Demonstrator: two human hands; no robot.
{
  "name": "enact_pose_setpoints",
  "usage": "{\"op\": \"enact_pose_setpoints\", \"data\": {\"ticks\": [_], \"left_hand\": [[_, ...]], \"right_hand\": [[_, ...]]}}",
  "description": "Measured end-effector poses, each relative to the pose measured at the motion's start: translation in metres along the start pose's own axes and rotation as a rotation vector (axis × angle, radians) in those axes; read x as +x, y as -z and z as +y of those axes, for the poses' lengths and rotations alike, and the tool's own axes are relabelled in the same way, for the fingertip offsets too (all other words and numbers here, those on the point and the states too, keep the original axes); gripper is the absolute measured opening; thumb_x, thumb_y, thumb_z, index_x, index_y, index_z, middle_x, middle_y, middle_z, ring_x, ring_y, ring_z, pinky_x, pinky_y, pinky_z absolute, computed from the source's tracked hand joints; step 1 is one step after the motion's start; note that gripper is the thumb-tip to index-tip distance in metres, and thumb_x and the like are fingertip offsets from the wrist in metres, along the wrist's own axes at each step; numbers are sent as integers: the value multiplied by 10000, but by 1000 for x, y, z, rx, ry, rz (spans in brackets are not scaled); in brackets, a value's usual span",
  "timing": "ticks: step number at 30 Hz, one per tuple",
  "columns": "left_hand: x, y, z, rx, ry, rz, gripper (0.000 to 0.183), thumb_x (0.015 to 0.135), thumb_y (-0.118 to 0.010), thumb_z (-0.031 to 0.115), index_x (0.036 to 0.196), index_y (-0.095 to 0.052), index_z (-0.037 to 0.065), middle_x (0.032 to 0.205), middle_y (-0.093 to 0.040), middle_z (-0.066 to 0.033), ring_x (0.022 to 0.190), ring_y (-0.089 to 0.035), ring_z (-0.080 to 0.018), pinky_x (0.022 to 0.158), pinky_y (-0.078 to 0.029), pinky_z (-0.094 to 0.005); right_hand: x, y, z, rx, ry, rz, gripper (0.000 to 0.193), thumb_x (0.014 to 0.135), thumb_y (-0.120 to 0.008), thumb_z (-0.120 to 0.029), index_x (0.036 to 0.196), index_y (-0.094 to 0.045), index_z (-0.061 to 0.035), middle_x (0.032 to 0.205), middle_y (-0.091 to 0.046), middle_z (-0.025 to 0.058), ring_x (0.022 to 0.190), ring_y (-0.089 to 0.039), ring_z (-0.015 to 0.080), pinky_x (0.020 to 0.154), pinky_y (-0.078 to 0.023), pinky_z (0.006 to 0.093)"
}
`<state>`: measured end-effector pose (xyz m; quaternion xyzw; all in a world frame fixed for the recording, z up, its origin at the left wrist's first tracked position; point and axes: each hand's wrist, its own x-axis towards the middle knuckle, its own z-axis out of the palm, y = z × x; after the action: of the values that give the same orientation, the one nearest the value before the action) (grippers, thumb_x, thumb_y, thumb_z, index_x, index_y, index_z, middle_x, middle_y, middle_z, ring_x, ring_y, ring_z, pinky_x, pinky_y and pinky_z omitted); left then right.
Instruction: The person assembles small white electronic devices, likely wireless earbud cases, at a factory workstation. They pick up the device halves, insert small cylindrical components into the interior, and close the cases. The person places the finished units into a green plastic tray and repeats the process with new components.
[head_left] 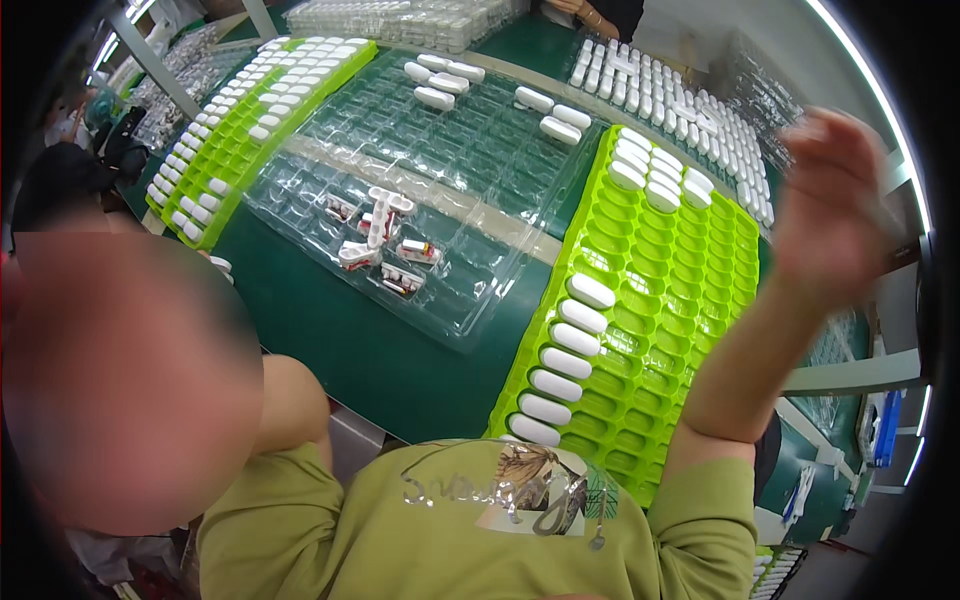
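Observation:
My right hand [840, 210] is raised at the right, beyond the far right side of a lime-green tray [655, 325]. Motion smears its fingers, and nothing can be made out in them. My left upper arm [292, 400] reaches left; a blurred patch covers the area beyond it, and my left hand does not show. Oblong white cases [562, 362] fill part of the tray's left column, with several more at its far end. Left of it lies a clear plastic tray [455, 300], bearing small opened white pieces [380, 222] with red parts.
Another lime-green tray [238, 143] with white cases stands at the far left. Loose white cases [434, 98] lie on clear trays in the middle back. Rows of white cases [650, 95] stand at the back right. Another person's hand [590, 18] shows at the top edge.

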<state>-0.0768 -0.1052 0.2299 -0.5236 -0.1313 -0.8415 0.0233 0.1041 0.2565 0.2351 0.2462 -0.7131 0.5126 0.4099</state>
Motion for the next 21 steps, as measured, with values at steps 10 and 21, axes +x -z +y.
{"op": "enact_pose_setpoints", "data": {"ticks": [10,21], "left_hand": [[-195,19,-128,798,817,-151,53,828,-691,2,872,-664,16,846,-662,-86,730,-621,-149,668,-502,-266],[-201,26,-124,739,755,-200,60,834,-680,-23,883,-656,3,883,-657,-96,753,-620,-150,667,-499,-261]], "right_hand": [[-71,-39,247,-1222,-918,-128,394,831,-726,-255,1189,-654,-106,1226,-593,137,1103,-606,320,931,-501,419],[-79,-37,226,-1132,-566,-157,177,807,-698,-106,972,-676,-48,1109,-605,131,1014,-611,347,866,-500,422]]}}
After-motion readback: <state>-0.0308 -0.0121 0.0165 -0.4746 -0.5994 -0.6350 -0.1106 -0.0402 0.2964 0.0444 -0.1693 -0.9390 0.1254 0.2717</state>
